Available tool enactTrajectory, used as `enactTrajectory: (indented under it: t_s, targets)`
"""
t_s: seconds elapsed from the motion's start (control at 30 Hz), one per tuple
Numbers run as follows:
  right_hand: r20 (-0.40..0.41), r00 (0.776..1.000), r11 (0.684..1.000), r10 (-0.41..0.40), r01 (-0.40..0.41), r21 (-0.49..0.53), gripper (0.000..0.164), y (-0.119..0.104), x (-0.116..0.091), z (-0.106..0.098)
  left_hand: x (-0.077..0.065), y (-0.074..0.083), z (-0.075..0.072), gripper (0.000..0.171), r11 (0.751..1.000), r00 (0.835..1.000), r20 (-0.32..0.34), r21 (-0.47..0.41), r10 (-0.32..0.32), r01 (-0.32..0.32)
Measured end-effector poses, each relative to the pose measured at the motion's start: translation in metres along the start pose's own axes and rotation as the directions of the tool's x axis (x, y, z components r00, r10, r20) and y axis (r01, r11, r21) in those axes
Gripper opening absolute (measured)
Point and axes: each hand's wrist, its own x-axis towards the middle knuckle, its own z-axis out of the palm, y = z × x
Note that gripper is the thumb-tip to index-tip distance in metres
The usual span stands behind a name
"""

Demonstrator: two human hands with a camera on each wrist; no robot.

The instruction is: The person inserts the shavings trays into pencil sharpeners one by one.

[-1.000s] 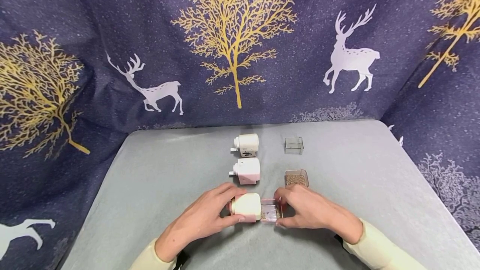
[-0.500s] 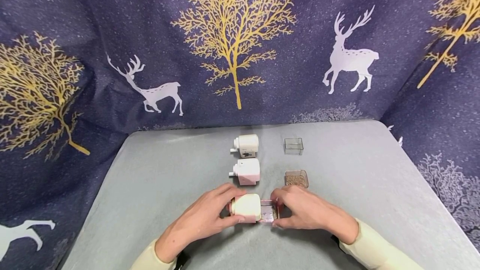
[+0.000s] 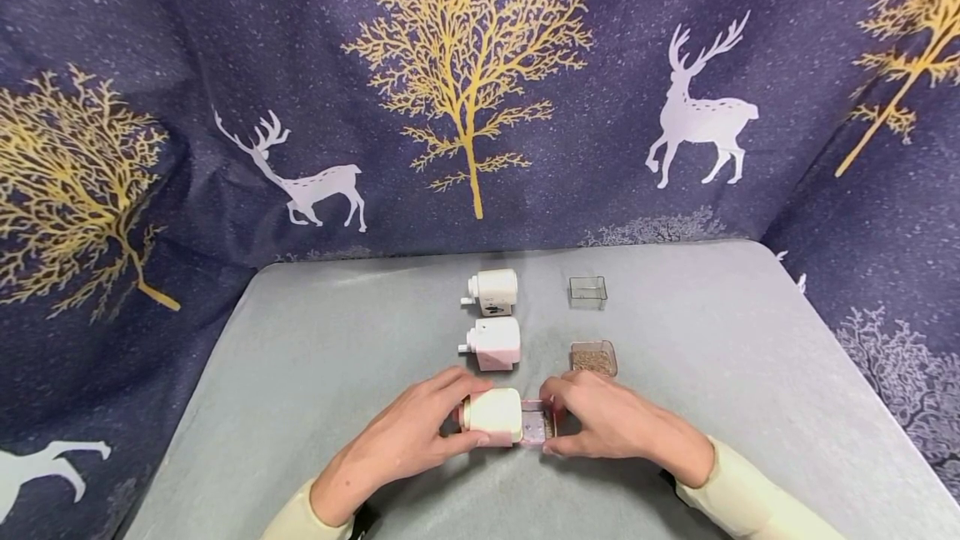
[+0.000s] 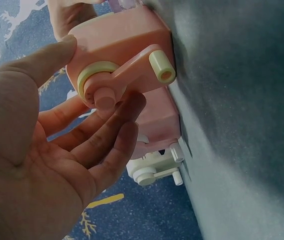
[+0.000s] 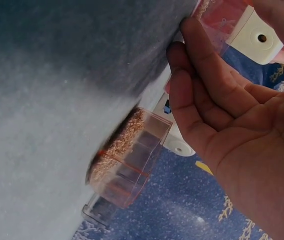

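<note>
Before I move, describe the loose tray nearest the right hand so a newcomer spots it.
On the grey table, look right of the middle sharpener. Just beyond the right hand sits a see-through tray. Brown bits cover its floor; the loose tray behind shows none.

Wore pale cream left sleeve (image 3: pixel 302 515) and matching right sleeve (image 3: pixel 750 493), smooth at the ends. Saw small black piece (image 3: pixel 364 520) beside left sleeve's edge and second black piece (image 3: pixel 667 481) beside the right, mostly hidden. Had bare left hand (image 3: pixel 412 432) and bare right hand (image 3: pixel 607 415).
</note>
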Motion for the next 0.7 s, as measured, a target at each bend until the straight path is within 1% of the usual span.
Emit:
enactTrajectory:
  t_s: [0.17, 0.53, 0.7]
  targets:
    - [-0.003, 1.000, 1.000, 0.007, -0.007, -0.017, 0.049, -0.0003, 0.0005, 0.0001, 0.0006, 0.0001, 0.0002, 0.055, 1.000, 1.000, 0.001, 0.000, 0.003, -0.003]
    - [0.018, 1.000, 1.000, -0.002, 0.002, 0.022, 0.048, -0.0006, 0.0030, 0.0010, 0.0001, -0.0010, 0.0009, 0.054, 1.000, 1.000, 0.009, -0.014, -0.002, 0.002]
    - [0.011, 1.000, 1.000, -0.012, 0.012, 0.011, 0.048, -0.0019, 0.0040, 0.0009, 0.0001, -0.0016, 0.0014, 0.054, 1.000, 1.000, 0.008, -0.017, 0.002, -0.002]
